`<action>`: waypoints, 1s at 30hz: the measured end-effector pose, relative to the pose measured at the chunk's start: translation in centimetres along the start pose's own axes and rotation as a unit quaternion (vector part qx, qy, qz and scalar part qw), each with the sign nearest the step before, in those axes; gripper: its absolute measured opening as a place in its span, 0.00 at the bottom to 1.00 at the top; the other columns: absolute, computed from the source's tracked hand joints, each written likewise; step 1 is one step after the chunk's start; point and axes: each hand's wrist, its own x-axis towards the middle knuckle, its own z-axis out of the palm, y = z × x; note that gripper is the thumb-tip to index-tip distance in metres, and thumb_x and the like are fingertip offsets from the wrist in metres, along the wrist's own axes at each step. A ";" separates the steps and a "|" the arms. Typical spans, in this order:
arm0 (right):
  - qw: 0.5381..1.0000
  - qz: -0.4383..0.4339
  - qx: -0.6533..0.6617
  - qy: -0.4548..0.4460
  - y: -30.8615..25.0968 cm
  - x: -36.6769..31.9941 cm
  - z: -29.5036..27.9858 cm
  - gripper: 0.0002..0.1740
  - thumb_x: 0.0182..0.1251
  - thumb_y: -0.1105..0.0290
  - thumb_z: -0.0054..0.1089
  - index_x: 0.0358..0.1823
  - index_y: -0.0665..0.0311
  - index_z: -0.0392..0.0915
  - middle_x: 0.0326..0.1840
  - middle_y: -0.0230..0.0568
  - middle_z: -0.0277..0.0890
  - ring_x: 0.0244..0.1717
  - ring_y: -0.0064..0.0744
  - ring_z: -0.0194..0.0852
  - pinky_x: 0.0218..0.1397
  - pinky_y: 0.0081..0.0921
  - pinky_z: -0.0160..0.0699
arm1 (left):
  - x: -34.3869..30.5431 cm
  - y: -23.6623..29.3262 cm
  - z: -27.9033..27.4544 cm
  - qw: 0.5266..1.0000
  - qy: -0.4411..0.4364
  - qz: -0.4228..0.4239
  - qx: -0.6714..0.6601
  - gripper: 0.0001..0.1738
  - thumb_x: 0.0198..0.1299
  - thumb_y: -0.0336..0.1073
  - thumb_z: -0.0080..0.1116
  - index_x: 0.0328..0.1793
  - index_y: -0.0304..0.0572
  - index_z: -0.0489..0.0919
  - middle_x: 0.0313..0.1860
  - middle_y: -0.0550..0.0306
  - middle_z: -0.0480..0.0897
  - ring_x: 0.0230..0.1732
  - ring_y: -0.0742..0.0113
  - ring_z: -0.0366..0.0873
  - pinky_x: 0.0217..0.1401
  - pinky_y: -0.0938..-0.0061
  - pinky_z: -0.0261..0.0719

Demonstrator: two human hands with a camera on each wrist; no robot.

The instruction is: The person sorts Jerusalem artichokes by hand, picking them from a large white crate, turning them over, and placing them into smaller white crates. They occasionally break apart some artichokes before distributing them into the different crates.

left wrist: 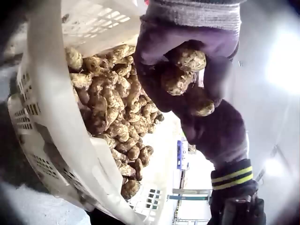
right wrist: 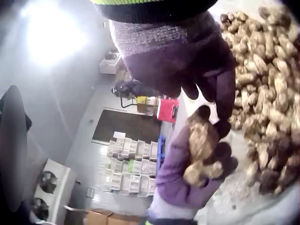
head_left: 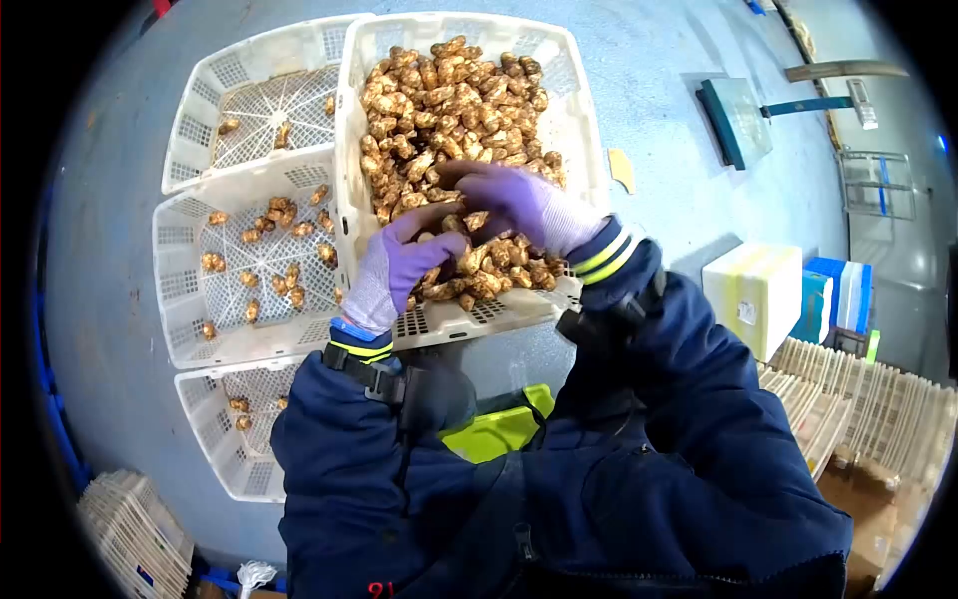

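Observation:
My gloved left hand (head_left: pixel 404 255) is over the near part of a heaped white crate (head_left: pixel 589 150). It holds several small, knobby brown tubers (right wrist: pixel 201 140) in its palm, fingers curled round them; more tubers (left wrist: pixel 191 60) of this handful show in the left wrist view. The right hand (head_left: pixel 514 205), in a matching purple-coated glove, is over the same crate, close beside the left. Its fingers (right wrist: pixel 225 93) bend loosely down, tips right at the held tubers, and no tuber shows in its grasp. A deep heap of loose tubers (head_left: pixel 449 100) lies under both hands.
To the left, an upper crate (head_left: pixel 205 80), a middle crate (head_left: pixel 165 280) and a lower crate (head_left: pixel 200 419) hold scattered tubers. A platform scale (head_left: pixel 736 122) stands at the right, near a foam box (head_left: pixel 748 299) and stacked crates (head_left: pixel 888 409).

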 end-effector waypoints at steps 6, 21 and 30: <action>0.867 0.313 -0.358 -0.148 15.1 1.3 -1.5 0.17 0.66 0.70 0.53 0.55 0.67 0.76 0.47 0.51 0.81 0.50 0.40 0.80 0.49 0.28 0.79 | 0.1 -2.0 -1.4 0.986 -0.067 0.106 -0.111 0.26 0.63 0.33 0.53 0.69 0.37 0.69 0.59 0.46 0.77 0.52 0.63 0.79 0.50 0.71 0.81; 0.916 0.388 0.100 -0.005 8.6 -2.3 1.6 0.20 0.60 0.66 0.62 0.53 0.62 0.79 0.40 0.42 0.83 0.39 0.37 0.81 0.44 0.31 0.79 | -0.6 -1.0 -1.0 0.980 0.020 0.176 -0.087 0.19 0.66 0.31 0.54 0.63 0.49 0.76 0.54 0.47 0.81 0.46 0.62 0.84 0.49 0.71 0.85; 0.747 0.352 0.551 0.119 1.4 -7.5 0.2 0.22 0.62 0.74 0.61 0.58 0.70 0.72 0.40 0.37 0.76 0.38 0.25 0.76 0.46 0.24 0.82 | -1.3 2.8 -4.1 0.829 0.505 0.240 -0.015 0.25 0.66 0.32 0.55 0.69 0.38 0.71 0.62 0.47 0.76 0.60 0.58 0.77 0.60 0.68 0.80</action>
